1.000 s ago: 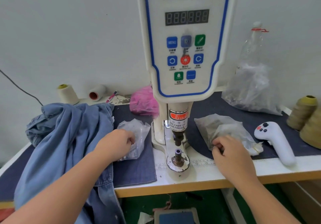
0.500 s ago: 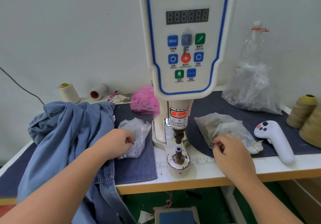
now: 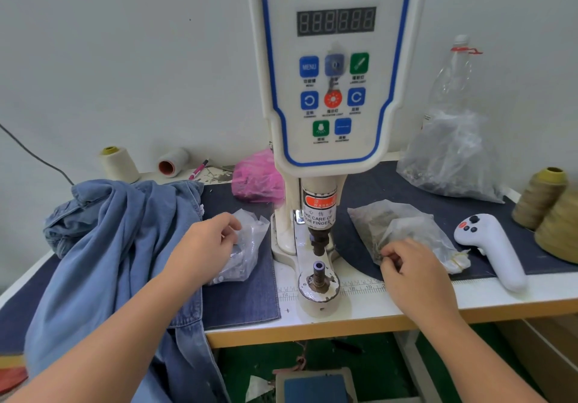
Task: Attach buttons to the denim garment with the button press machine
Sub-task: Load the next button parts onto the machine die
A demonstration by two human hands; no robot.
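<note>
Far L at the back, a cream thread cone [image 3: 119,164] stands upright w/ a white spool [image 3: 172,162] lying on its side beside it and a pink pen [image 3: 198,169] just R of that. The denim garment [image 3: 109,261] lies heaped on the L part of the table [image 3: 359,315], draping over the front edge. The left hand [image 3: 205,251] sits at the mouth of a small clear bag [image 3: 245,246] just R of the garment, fingers curled in toward it; can't tell if they pinch anything inside. A pink bag [image 3: 255,180] sits behind, next to the machine column. Centre: the button press machine [image 3: 334,67], panel facing the camera, its lower die [image 3: 319,272] bare, nothing between it and the punch above. R of the base, the right hand [image 3: 413,272] rests w/ curled fingertips at the near edge of a crumpled clear bag [image 3: 406,230]; whether it grips a button can't be told. Further R lies a white handheld controller [image 3: 491,249], w/ a big clear bag [image 3: 453,155] and a plastic bottle [image 3: 453,71] behind it. Tan thread cones [image 3: 550,208] stand at the far R edge.
</note>
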